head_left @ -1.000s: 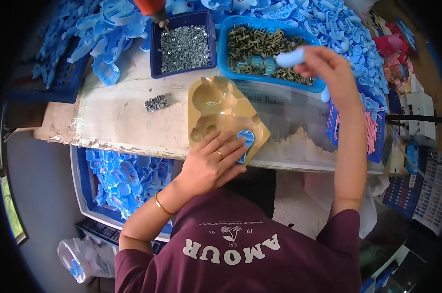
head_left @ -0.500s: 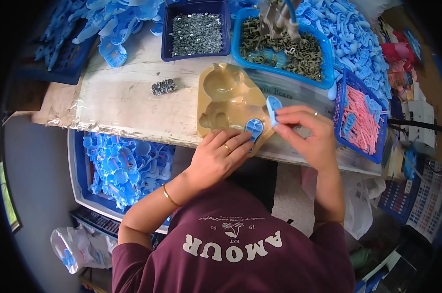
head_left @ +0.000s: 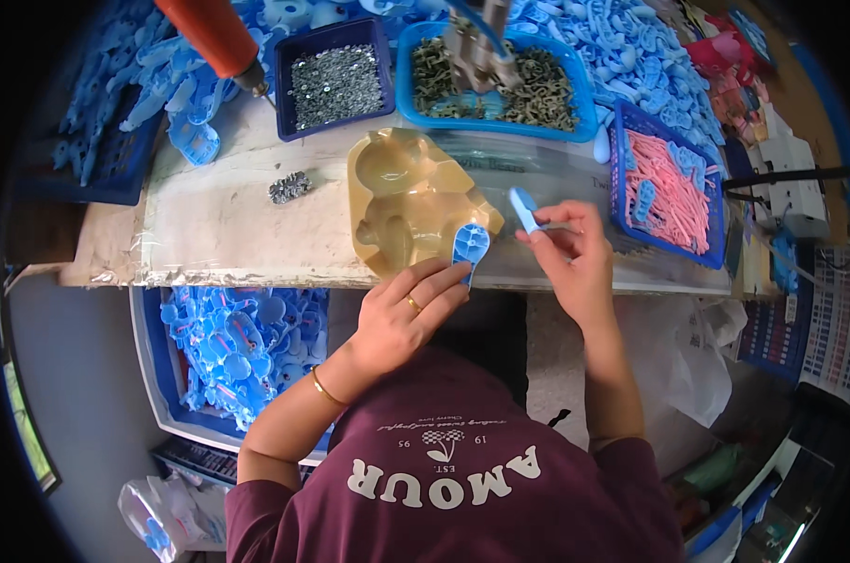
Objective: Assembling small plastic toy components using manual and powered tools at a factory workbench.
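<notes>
My left hand pinches a blue oval plastic piece by its narrow lower end; the piece's ribbed inner side faces up. It rests at the lower right part of a tan moulded fixture near the table's front edge. Just right of the fixture, my right hand grips a similar-looking light blue plastic piece between thumb and fingers, held upright and tilted. The two pieces are apart. A small pile of grey metal parts lies left of the fixture.
Behind stand a dark blue bin of small metal parts and a light blue tub of metal clips. An orange-handled power screwdriver hangs at upper left. Right is a basket of pink sticks; below left, a crate of blue shells.
My right hand with its piece has drawn slightly away from the left one. The left piece now stands more upright in view. The orange screwdriver has come into view as the camera shifted.
</notes>
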`<action>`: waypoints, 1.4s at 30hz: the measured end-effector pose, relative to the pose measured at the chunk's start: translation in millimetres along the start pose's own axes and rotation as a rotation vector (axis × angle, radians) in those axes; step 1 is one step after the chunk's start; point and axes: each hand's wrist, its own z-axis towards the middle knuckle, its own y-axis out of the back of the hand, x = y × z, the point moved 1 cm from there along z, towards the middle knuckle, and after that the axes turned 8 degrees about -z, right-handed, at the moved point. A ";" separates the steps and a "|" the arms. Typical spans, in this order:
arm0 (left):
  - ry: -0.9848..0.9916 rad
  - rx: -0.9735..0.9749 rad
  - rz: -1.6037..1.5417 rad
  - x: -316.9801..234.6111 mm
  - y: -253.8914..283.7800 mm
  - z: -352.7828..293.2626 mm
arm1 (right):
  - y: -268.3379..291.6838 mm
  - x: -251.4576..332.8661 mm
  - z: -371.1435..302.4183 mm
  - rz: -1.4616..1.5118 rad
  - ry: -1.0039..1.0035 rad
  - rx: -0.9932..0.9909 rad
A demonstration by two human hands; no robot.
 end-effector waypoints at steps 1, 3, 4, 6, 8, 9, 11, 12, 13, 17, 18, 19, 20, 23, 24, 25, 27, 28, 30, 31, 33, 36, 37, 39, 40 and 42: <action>-0.016 0.005 -0.007 -2.1 -0.1 1.8 | -2.3 5.6 -0.6 0.148 -0.023 -0.054; -0.060 -0.019 -0.014 -4.5 0.6 3.3 | -0.2 10.6 3.7 0.052 0.059 -0.088; -0.076 -0.012 -0.020 -5.8 -0.6 5.1 | 3.5 12.1 4.5 -0.075 0.174 -0.010; -0.120 -0.068 -0.009 -8.9 -3.6 11.3 | 4.9 23.9 -0.9 -0.126 0.127 0.046; -0.165 -0.058 -0.041 -12.1 -8.0 15.9 | 9.0 22.6 -7.0 -0.124 0.091 0.078; -0.185 -0.052 -0.057 -13.5 -11.5 18.8 | 13.9 19.1 -9.4 -0.109 0.059 0.135; -0.234 -0.030 -0.099 -20.2 -15.6 25.6 | 26.3 14.5 -11.9 -0.122 -0.010 0.152; -0.209 -0.033 -0.123 -21.9 -19.1 29.5 | 31.8 9.4 -12.6 -0.036 -0.087 0.175; -0.185 -0.036 -0.146 -22.9 -22.9 33.3 | 39.5 3.0 -13.4 -0.057 -0.091 0.137; -0.192 -0.017 -0.206 -30.3 -33.4 47.2 | 92.6 -26.0 -23.7 0.125 -0.338 0.005; -0.190 0.002 -0.226 -29.9 -35.8 50.1 | 113.4 -38.8 -29.6 0.186 -0.442 -0.050; -0.209 0.002 -0.237 -30.2 -37.9 52.4 | 135.7 -47.8 -37.8 0.249 -0.544 -0.102; -0.187 0.028 -0.240 -29.3 -41.1 54.4 | 157.7 -42.7 -44.0 0.218 -0.558 -0.134; -0.162 0.065 -0.262 -27.4 -51.4 58.3 | 246.6 -69.4 -64.3 -0.194 -0.726 -0.103; -0.143 0.104 -0.288 -27.5 -53.6 61.0 | 277.8 -80.2 -69.1 -0.248 -0.765 -0.188; -0.121 0.139 -0.309 -28.1 -55.8 64.0 | 310.7 -92.0 -71.2 -0.302 -0.798 -0.269; -0.138 0.135 -0.329 -31.5 -61.6 71.6 | 410.1 -138.5 -82.7 -0.347 -0.750 -0.581; -0.123 0.146 -0.326 -31.7 -63.7 72.0 | 442.5 -138.2 -72.0 -0.368 -0.618 -0.833; -0.123 0.157 -0.354 -34.8 -69.4 79.6 | 540.5 -148.5 -69.3 -0.442 -0.699 -1.122; -0.127 0.156 -0.360 -35.8 -72.0 80.8 | 572.0 -155.4 -68.4 -0.536 -0.776 -1.222; -0.108 0.166 -0.350 -35.5 -72.6 80.6 | 581.0 -156.3 -53.5 -0.442 -0.780 -1.239; -0.076 0.160 -0.347 -36.4 -74.2 78.6 | 575.4 -166.3 -53.2 -0.349 -0.822 -1.153; -0.072 0.165 -0.346 -34.4 -74.5 80.0 | 568.7 -171.4 -60.1 -0.347 -0.854 -1.051; -0.061 0.170 -0.328 -31.1 -72.1 79.4 | 537.3 -170.1 -57.9 -0.435 -0.943 -0.882; -0.043 0.181 -0.318 -30.4 -70.7 80.4 | 518.1 -168.7 -60.0 -0.501 -0.916 -0.740; -0.056 0.193 -0.355 -27.8 -70.6 86.8 | 473.3 -160.7 -68.8 -0.573 -0.823 -0.519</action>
